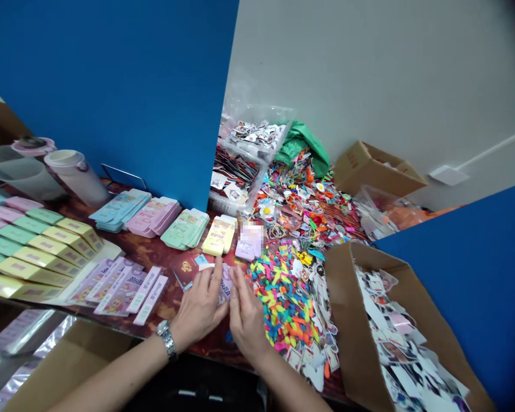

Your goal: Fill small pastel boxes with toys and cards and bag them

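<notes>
**Now: a small purple carton sits between your two hands**

So, take the yellow stack (214, 243) as your landmark. On its near side, low over the tabletop (168, 304), you have the purple carton (225, 282), partly covered by your fingers. Your left hand (198, 302) comes in from one side, index finger reaching forward along the carton, thumb angled inward. Your right hand (245, 313) faces it, fingers nearly straight and close together at the other edge. Are you pinching it or only steadying it? The fingertips overlap the carton, so I can't tell for either hand.

It looks like thin printed card, so I'd judge it very light, springy across the flat face and firmer along the folds. The finish is probably a little slick. A heavy squeeze in the middle could well dent it; the long edges look like the place to take hold, thumb on one side and fingertips on the other, pressure even and gentle. Corners and any flaps seem the likeliest parts to crease.

Around you, the purple stack (245, 250) is just right of the yellow stack, and the green stack (183, 230) is just left. Farther left and nearer you, purple boxes (117, 293) lie in a slanted row. Nearer you and to the right of the landmark, bright small pieces (283, 303) spread beside your right hand; a stray one caught under the card might mark it.
</notes>
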The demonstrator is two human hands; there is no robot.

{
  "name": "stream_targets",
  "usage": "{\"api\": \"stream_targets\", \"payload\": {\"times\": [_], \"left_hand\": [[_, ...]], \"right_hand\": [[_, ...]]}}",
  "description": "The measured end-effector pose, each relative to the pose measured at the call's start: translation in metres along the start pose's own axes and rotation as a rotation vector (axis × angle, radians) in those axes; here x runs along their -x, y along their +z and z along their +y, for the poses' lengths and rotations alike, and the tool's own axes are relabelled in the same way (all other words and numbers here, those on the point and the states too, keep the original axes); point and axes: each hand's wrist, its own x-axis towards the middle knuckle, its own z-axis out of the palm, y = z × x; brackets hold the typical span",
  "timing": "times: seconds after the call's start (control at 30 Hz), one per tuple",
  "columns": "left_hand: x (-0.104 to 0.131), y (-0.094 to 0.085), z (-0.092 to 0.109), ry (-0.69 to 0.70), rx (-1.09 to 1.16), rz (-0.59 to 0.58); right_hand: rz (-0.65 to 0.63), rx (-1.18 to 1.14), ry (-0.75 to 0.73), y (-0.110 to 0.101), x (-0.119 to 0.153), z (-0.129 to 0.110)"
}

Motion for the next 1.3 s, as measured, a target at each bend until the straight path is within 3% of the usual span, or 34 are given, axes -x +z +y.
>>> {"api": "stream_targets", "payload": {"times": [0.1,0.23,0.33,0.43,0.57,0.67,0.73,0.83,0.93,1.03,1.17,1.3], "left_hand": [[0.009,-0.012,-0.004,-0.038,0.033,-0.063],[0.033,-0.039,-0.021,0.028,-0.055,-0.159],[0.052,-0.051,-0.036,0.031,-0.23,-0.079],[0.06,-0.053,-0.05,0.005,-0.383,0.02],[0.061,-0.05,-0.064,-0.063,-0.548,0.08],[0.062,-0.053,-0.075,-0.073,-0.52,0.14],[0.064,-0.059,-0.089,-0.1,-0.453,0.228],[0.068,-0.07,-0.124,-0.295,-0.383,0.345],[0.071,-0.078,-0.158,-0.419,-0.367,0.297],[0.072,-0.08,-0.177,-0.447,-0.337,0.224],[0.07,-0.087,-0.173,-0.493,-0.254,0.16],[0.082,-0.106,-0.149,-0.486,-0.063,0.176]], "right_hand": [[-0.037,-0.021,-0.01,0.009,0.0,0.001],[-0.145,-0.248,0.081,0.025,-0.003,0.005],[-0.184,-0.228,-0.011,0.044,-0.005,0.0],[-0.22,-0.143,-0.064,0.064,-0.007,-0.01],[-0.34,-0.2,0.064,0.088,-0.011,-0.019],[-0.387,-0.291,0.134,0.102,-0.016,-0.02],[-0.398,-0.341,0.166,0.109,-0.018,-0.021],[-0.413,-0.4,0.219,0.113,-0.019,-0.019],[-0.418,-0.426,0.27,0.115,-0.018,-0.015],[-0.42,-0.445,0.31,0.122,-0.02,-0.01],[-0.447,-0.559,0.373,0.136,-0.027,-0.013],[-0.396,-0.647,0.247,0.129,-0.03,-0.022]]}}
